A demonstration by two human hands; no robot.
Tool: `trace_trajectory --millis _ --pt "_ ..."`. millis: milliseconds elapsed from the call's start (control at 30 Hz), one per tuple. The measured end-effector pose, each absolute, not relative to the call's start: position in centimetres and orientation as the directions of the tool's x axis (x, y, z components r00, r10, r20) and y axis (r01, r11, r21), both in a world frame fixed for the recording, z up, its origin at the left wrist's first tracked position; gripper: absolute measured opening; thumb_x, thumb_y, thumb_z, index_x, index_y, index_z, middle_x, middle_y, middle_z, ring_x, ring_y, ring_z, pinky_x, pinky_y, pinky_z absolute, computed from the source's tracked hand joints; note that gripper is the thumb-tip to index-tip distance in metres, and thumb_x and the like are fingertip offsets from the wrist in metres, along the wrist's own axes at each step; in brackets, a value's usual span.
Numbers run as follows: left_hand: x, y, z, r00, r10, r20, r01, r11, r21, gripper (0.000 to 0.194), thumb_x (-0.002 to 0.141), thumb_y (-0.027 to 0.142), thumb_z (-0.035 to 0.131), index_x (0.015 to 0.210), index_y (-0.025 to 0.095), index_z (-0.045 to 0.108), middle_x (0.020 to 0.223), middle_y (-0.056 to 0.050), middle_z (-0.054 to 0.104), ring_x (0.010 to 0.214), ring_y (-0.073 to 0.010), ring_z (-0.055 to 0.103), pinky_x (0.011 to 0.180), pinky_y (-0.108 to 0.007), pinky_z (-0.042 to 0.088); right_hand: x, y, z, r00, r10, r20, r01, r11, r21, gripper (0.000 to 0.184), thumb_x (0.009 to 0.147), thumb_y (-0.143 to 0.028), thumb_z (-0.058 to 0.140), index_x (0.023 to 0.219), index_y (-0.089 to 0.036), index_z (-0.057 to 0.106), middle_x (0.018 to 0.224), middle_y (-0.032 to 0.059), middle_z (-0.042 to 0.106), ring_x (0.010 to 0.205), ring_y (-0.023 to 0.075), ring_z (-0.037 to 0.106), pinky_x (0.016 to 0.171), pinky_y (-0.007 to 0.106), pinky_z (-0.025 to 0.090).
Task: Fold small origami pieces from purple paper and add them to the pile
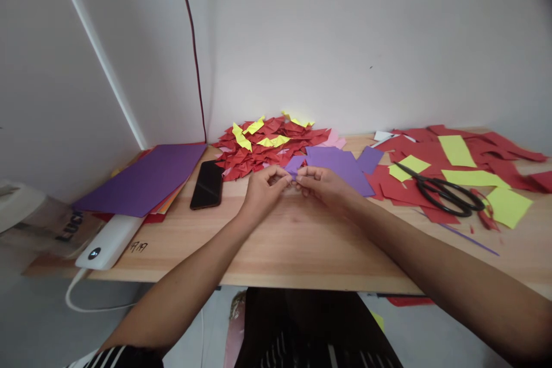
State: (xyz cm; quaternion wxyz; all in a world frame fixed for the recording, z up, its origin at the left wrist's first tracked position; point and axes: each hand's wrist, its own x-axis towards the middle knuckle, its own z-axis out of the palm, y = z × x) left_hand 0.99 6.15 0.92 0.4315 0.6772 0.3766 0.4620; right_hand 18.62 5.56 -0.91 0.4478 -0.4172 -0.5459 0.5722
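Observation:
My left hand (264, 187) and my right hand (321, 183) meet over the middle of the wooden table (276, 241). Both pinch one small purple paper piece (295, 167) between their fingertips, just above the tabletop. Behind the hands lies a heap of folded red and yellow paper pieces (269, 144). Loose purple paper sheets (340, 164) lie right behind my right hand.
A black phone (207, 184) lies left of my hands, beside a large purple sheet stack (144, 178) and a white power bank (110, 241) at the table's left edge. Black scissors (444, 191) rest on red and yellow paper scraps (466, 167) at the right.

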Motion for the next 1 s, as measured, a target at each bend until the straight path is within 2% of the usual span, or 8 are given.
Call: trace_trajectory --millis 167,400,633,1000 --pt "0.9 6.6 0.7 0.280 0.935 0.216 0.018 -0.230 0.973 0.017 0.075 0.029 0.068 0.072 0.013 0.063 0.065 -0.003 0.067 0.061 -0.0122 0.062 0.059 -0.022 0.047 18.5 5.2 0.0 -0.270 0.961 0.060 0.054 0.078 -0.995 0.031 0.075 -0.047 0.067 0.075 -0.018 0.057 0.070 -0.0009 0.059 0.057 0.0090 0.049 0.058 0.025 0.041" --pt "0.9 6.7 0.6 0.238 0.953 0.189 0.002 -0.195 0.981 0.017 0.076 0.027 0.066 0.071 0.014 0.056 0.059 -0.001 0.065 0.055 -0.0109 0.061 0.054 -0.021 0.046 18.2 4.9 0.3 -0.230 0.966 0.117 0.223 0.169 -0.960 0.028 0.079 -0.046 0.061 0.079 -0.018 0.060 0.069 -0.0012 0.059 0.059 0.0112 0.051 0.059 0.025 0.040" --pt "1.1 6.5 0.6 0.235 0.950 0.205 0.065 -0.226 0.972 0.017 0.077 0.025 0.064 0.068 0.016 0.054 0.058 0.000 0.064 0.054 -0.0117 0.062 0.053 -0.021 0.045 18.2 4.8 0.0 -0.222 0.967 0.126 0.267 0.185 -0.946 0.021 0.081 -0.040 0.058 0.076 -0.019 0.058 0.067 -0.0018 0.059 0.056 0.0110 0.051 0.056 0.025 0.038" --pt "1.3 6.5 -0.1 0.204 0.944 0.258 0.219 -0.301 0.928 0.016 0.079 0.024 0.062 0.068 0.017 0.052 0.059 0.001 0.063 0.056 -0.0127 0.061 0.059 -0.023 0.045 17.7 4.7 -0.1 -0.173 0.982 0.073 0.323 0.126 -0.938 0.013 0.079 -0.031 0.057 0.074 -0.021 0.052 0.056 -0.0046 0.053 0.050 0.0117 0.048 0.051 0.025 0.035"
